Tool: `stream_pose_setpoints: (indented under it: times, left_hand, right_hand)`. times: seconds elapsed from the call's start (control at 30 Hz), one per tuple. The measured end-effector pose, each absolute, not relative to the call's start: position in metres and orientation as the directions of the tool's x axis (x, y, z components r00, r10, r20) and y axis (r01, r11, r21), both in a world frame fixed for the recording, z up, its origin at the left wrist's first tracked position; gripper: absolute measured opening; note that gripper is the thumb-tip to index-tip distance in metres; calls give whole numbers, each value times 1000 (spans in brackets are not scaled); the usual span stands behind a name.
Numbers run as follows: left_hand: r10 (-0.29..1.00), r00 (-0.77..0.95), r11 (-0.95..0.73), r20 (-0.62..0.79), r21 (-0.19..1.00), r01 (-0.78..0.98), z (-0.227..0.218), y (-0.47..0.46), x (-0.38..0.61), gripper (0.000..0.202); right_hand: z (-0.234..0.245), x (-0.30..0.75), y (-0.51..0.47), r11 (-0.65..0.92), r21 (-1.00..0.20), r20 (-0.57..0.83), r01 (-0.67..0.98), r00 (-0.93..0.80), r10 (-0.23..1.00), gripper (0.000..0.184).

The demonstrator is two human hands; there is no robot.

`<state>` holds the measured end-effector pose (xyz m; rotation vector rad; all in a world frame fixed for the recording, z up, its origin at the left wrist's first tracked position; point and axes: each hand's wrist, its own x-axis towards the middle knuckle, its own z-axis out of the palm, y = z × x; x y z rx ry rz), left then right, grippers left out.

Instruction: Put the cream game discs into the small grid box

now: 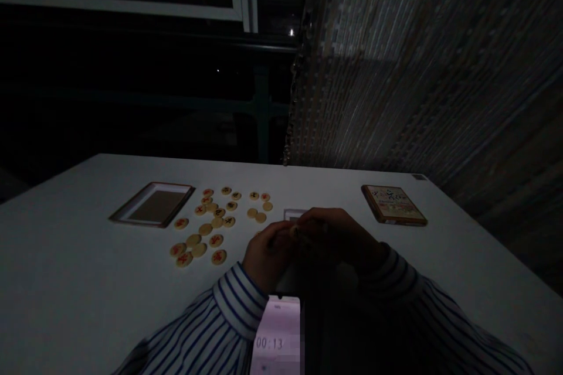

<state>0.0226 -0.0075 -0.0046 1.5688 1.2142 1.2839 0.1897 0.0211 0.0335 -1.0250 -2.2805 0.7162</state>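
Note:
My left hand (268, 252) and my right hand (341, 234) meet over the middle of the white table, both with curled fingers. A small pale spot shows between the fingertips, too dark to name. Beneath and behind the hands, a pale-rimmed flat item (294, 212) is mostly covered. To the left of my left hand lie several round Chinese chess pieces. Some are face up with red characters, like this piece (219, 256); others carry black characters, like this one (229, 221). Plain backs show on the rest, such as this piece (205, 229).
An open shallow box half (115, 218) lies at the left, and a printed box lid (396, 205) at the right. Close to me, a lit phone (277, 334) displays 00:13. A bead curtain (378, 70) hangs beyond the white table (109, 304). The room is dark.

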Motion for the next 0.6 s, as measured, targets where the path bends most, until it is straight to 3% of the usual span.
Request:
stream_pose_setpoints:
  times: [0.23,0.43,0.6]
  left_hand:
    - [993,56,-98,105,989,-108,-4,-8,26,18]
    - [998,55,-23,33,984,-174,-6,-8,28,19]
    - [993,96,-48,68,979,-197,-8,-6,29,18]
  right_hand:
    - [36,192,17,585,-622,270,521,-558,785,18]
    - [37,194,15,619,-604,285,503,-589,756,18]
    - [38,197,15,627,-594,282,504,-599,749,17]
